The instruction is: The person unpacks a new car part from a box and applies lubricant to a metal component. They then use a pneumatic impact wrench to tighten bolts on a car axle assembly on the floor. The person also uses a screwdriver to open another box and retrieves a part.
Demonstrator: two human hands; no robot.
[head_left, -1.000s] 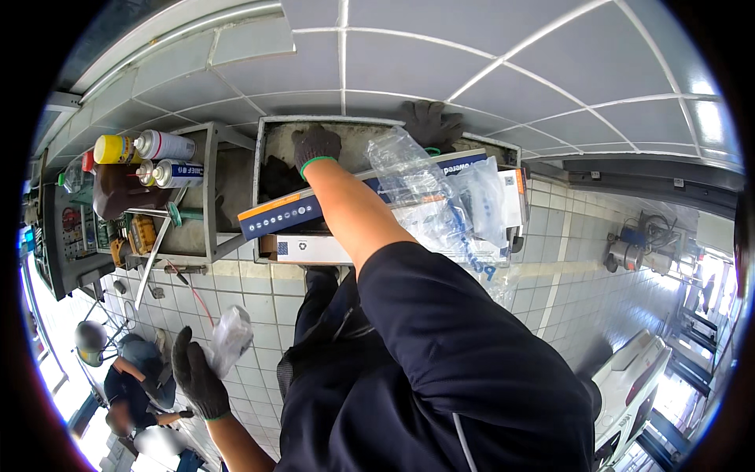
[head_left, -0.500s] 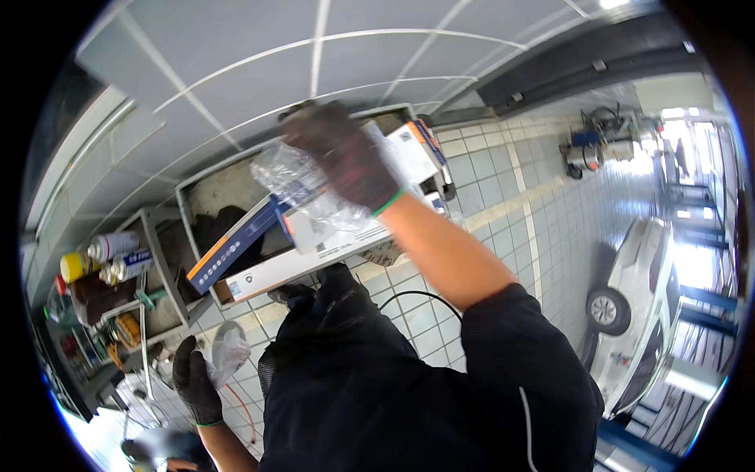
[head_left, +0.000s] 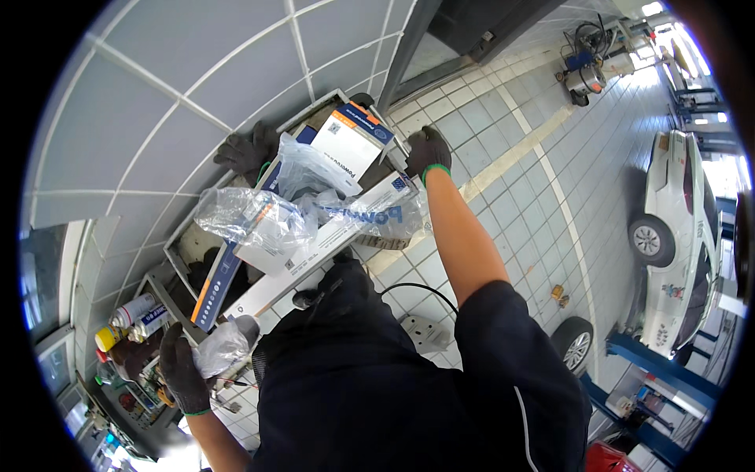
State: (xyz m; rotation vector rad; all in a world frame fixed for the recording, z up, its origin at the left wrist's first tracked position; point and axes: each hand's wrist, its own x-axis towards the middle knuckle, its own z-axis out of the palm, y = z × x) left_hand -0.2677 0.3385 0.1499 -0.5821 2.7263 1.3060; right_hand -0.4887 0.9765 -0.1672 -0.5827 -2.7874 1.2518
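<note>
In the head view, the dark-gloved left hand (head_left: 185, 374) grasps a crumpled clear plastic bag (head_left: 222, 351) near the closest left corner of the grey metal cart (head_left: 189, 248). The right hand (head_left: 429, 152) is at the cart's right edge, grip unclear. Loose clear wrapping (head_left: 252, 216) overlies the long white cardboard box (head_left: 303, 263).

printed lettering (head_left: 344, 167) — on white box (head_left: 351, 149) and clear plastic (head_left: 413, 223)

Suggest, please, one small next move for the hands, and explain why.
Perhaps the right gloved hand should lift the crumpled clear plastic bag: it lies over the long blue-and-orange box, partly covering it, while the left gloved hand holds another clear bag.
</note>
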